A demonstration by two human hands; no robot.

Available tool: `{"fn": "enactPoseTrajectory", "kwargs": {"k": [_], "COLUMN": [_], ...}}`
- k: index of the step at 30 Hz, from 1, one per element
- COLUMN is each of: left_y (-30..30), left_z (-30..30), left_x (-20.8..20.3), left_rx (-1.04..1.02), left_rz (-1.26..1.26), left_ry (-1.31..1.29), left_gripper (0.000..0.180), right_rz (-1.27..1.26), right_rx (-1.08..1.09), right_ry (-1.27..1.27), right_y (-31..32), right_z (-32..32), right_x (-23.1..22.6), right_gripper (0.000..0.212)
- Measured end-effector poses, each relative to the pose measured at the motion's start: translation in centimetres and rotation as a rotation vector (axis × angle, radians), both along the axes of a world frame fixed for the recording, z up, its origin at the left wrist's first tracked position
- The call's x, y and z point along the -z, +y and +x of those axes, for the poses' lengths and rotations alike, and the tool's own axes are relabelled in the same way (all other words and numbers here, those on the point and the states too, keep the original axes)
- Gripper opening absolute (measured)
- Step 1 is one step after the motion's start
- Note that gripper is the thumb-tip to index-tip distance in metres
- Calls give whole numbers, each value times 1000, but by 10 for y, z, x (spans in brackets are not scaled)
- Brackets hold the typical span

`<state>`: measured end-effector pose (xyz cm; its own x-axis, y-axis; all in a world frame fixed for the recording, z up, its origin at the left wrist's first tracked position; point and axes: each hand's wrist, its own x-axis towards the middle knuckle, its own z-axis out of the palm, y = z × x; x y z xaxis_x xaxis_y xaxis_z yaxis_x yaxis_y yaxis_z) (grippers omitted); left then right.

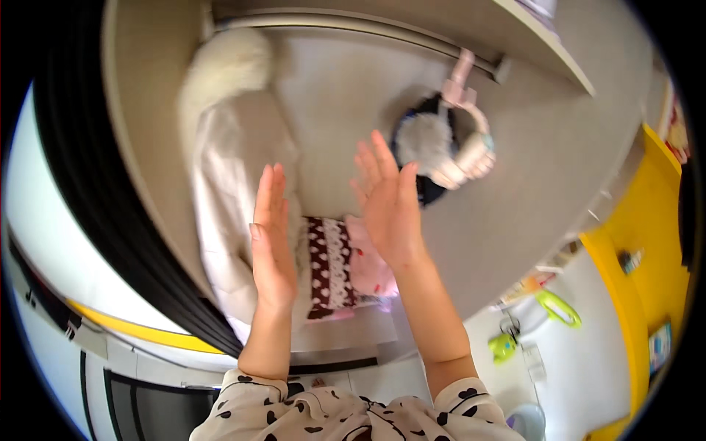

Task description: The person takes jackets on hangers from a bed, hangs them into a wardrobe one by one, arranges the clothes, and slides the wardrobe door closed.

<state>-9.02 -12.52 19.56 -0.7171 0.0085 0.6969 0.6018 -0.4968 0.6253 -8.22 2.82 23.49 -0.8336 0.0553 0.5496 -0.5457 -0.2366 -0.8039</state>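
Note:
Both my hands are raised inside an open wardrobe, palms facing each other, holding nothing. My left hand (273, 239), fingers stretched upward, is in front of a long cream coat (235, 147) with a fluffy collar. My right hand (390, 202) has its fingers spread; it appears just left of a hanging bunch with fluffy grey earmuffs (425, 140), a dark item behind them and a pale band, hung from a pink clip (460, 84). Below and between my hands lie a brown cloth with white hearts and lace (329, 264) and a pink plush item (371, 268).
A hanging rail (346, 26) crosses the top of the wardrobe, below a shelf (548, 48). Black folded material (95, 169) borders the left side. At the lower right are a yellow-framed shelf unit (614, 316), a green handle-shaped item (559, 309) and a small green figure (503, 348).

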Motion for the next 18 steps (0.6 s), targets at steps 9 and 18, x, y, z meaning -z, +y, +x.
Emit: {"fn": "enactPoseTrajectory", "kwargs": {"k": [9, 18], "left_y": [163, 263], "left_z": [119, 280], "left_x": [55, 64], "left_rx": [933, 1599], "left_rz": [-76, -273], "left_ry": [-223, -201], "left_gripper": [91, 96], "right_rz": [-93, -235], "right_rx": [492, 1262], "right_ry": [-108, 52], "right_y": [110, 119], "right_z": [252, 466], "right_x": [60, 92], "right_gripper": [90, 82]}}
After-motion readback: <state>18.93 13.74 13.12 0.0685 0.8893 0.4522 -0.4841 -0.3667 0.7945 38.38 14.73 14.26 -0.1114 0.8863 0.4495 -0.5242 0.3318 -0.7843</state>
